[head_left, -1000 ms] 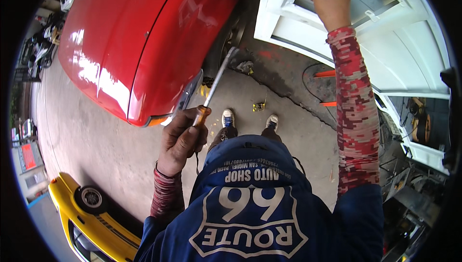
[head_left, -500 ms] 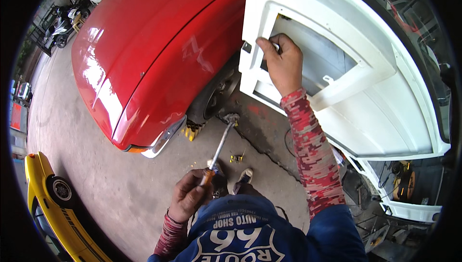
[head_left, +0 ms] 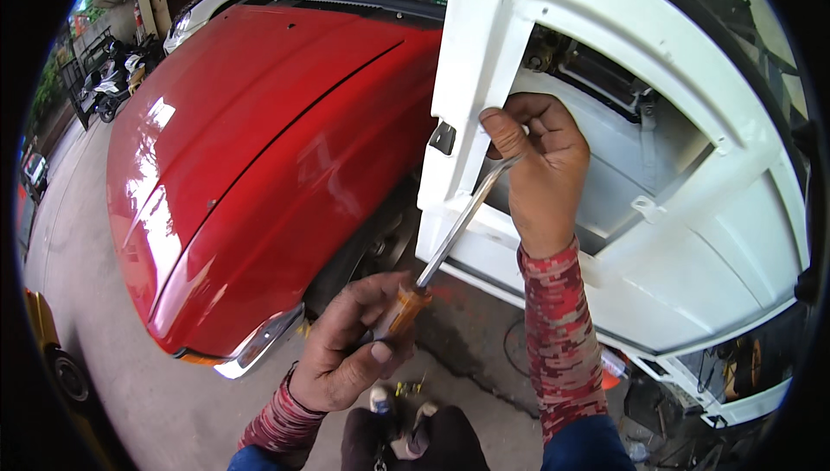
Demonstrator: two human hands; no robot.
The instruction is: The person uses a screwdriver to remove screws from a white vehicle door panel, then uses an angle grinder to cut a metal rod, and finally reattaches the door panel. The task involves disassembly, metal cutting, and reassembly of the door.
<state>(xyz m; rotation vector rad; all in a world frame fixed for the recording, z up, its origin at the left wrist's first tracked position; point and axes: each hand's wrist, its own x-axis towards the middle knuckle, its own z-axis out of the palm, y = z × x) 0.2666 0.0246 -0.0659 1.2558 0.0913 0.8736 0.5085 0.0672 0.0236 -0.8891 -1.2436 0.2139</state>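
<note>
My left hand (head_left: 350, 350) is wrapped round the amber handle of a screwdriver (head_left: 462, 225), its long metal shaft slanting up and away to the right. The far end of the shaft meets the fingers of my right hand (head_left: 545, 155), which partly cover the tip. My right hand is closed at the left edge of a large opening in a white car door (head_left: 484, 17). Its thumb lies against the opening's rim and the fingers curl inside. Whatever is in those fingers is hidden. A dark latch hole shows in the door's side edge.
Left of the door stands a red car (head_left: 233, 186), its fender close to my left hand. A yellow car (head_left: 60, 367) is at the far left. Small yellow items (head_left: 406, 389) lie on the floor by my shoes. A motorcycle (head_left: 108, 86) stands at the back left.
My left hand has raised the screwdriver up and right, bringing its tip to my right hand. The head view has shifted nearer the door. My right hand stays closed at the opening's edge.
</note>
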